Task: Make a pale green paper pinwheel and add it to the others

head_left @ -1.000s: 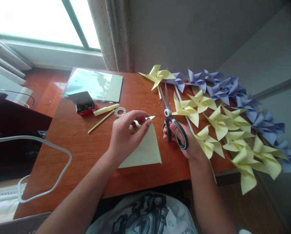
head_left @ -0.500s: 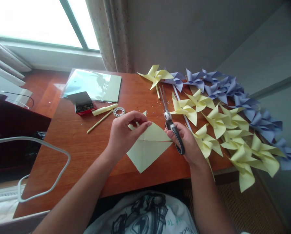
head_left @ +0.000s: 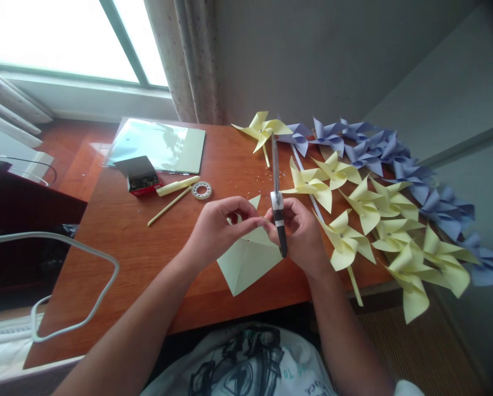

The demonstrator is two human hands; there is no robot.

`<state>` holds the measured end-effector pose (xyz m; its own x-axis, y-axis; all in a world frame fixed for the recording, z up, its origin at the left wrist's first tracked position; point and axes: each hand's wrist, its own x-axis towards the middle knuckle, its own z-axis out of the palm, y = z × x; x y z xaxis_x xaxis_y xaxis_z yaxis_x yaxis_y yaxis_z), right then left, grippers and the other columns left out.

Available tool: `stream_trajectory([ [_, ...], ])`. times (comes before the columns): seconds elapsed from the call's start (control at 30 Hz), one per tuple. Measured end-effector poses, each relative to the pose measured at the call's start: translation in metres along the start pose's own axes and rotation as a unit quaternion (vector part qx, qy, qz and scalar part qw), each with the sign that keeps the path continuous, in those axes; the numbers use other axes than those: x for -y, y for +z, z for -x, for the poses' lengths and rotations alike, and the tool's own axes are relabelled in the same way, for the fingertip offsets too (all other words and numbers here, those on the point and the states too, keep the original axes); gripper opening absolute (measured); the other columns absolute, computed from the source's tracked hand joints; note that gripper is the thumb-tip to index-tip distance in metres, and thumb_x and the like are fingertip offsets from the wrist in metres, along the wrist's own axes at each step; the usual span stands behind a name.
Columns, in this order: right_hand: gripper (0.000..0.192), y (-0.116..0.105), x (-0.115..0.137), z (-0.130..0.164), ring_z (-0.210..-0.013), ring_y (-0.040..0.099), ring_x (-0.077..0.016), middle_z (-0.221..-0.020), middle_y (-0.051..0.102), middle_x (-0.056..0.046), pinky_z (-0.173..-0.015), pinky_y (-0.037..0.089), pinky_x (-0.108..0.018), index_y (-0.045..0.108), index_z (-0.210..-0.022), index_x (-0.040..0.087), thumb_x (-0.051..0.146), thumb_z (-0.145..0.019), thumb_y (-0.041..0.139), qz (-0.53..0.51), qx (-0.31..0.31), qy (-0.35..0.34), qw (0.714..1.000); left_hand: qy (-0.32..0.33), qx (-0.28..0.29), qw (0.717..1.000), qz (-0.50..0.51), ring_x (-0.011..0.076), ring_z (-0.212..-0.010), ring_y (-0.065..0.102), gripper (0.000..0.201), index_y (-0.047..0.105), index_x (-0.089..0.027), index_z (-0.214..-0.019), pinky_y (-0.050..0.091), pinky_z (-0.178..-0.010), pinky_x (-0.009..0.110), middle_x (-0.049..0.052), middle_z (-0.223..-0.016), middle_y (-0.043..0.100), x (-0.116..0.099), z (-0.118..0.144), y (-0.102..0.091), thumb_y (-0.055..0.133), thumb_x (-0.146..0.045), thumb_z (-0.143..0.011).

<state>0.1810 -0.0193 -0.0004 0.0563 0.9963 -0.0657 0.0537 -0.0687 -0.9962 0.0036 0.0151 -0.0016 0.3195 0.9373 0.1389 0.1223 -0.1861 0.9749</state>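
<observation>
Scissors (head_left: 278, 203): clasped in the right hand (head_left: 302, 234), blades together, seen edge-on just right of the table's middle.
Scissors axis: the long axis runs near 12 to 6 o'clock; the tip points to 12, toward the pinwheels, and the dark handle hangs toward the person.
Right hand: clenched round the scissors handle, its fingertips meeting those of the other hand over the paper.
Left hand (head_left: 215, 228): pinches the upper corner of the yellow paper square (head_left: 248, 261) between thumb and fingers.
Paper: a creased square held as a diamond, one corner at 6 o'clock over the table edge, the raised flap at 12.
Risk, cut: both hands crowd the same corner, so I judge a blade could nick a fingertip if it opens there.
Risk, paper: a one-corner pinch may let the sheet swing, and a cut could stray from the crease.
Risk, reach: the tip lies close to the yellow pinwheels (head_left: 341, 187), which it could snag.
At 10 o'clock: tape roll (head_left: 201, 190), yellow stick (head_left: 170, 205), small box (head_left: 141, 175), glossy sheet (head_left: 159, 146).
At 2 o'clock: purple pinwheels (head_left: 395, 154).
Under all: wooden table (head_left: 118, 236).
</observation>
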Motion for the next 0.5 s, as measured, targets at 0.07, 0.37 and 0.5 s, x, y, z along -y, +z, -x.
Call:
stream_trajectory([
  [0.07,0.037,0.0015,0.0001,-0.0005,-0.072,0.062,-0.0131,-0.084,0.067,0.002,-0.072,0.053,-0.029,0.061,-0.086,0.021,0.021,-0.063,0.089,-0.007,-0.011,-0.001,1.000,-0.005,0.006,1.000,0.020,0.0109,-0.063,0.054,0.017,0.072,-0.016,-0.078,0.042,-0.058,0.024,0.001,-0.072,0.070,0.0012,0.0009,-0.0002,0.081,-0.030,-0.080],
  [0.37,0.032,0.0015,-0.0002,0.0002,-0.066,0.059,-0.0103,-0.080,0.066,0.003,-0.066,0.052,-0.025,0.061,-0.086,0.021,0.017,-0.065,0.085,-0.024,-0.014,0.006,1.000,0.005,0.025,0.999,0.045,0.0144,-0.074,0.062,0.007,0.071,-0.016,-0.092,0.049,-0.065,0.024,0.004,-0.084,0.071,0.0009,0.0043,0.0009,0.071,-0.023,-0.088],
  [0.5,0.034,0.0038,-0.0013,0.0004,-0.067,0.059,-0.0106,-0.080,0.065,0.003,-0.067,0.052,-0.025,0.059,-0.085,0.021,0.020,-0.064,0.087,-0.025,-0.009,0.011,1.000,-0.005,0.008,0.999,0.049,0.0153,-0.073,0.063,0.012,0.070,-0.017,-0.089,0.050,-0.065,0.025,0.004,-0.082,0.070,0.0003,0.0058,0.0029,0.072,-0.028,-0.088],
])
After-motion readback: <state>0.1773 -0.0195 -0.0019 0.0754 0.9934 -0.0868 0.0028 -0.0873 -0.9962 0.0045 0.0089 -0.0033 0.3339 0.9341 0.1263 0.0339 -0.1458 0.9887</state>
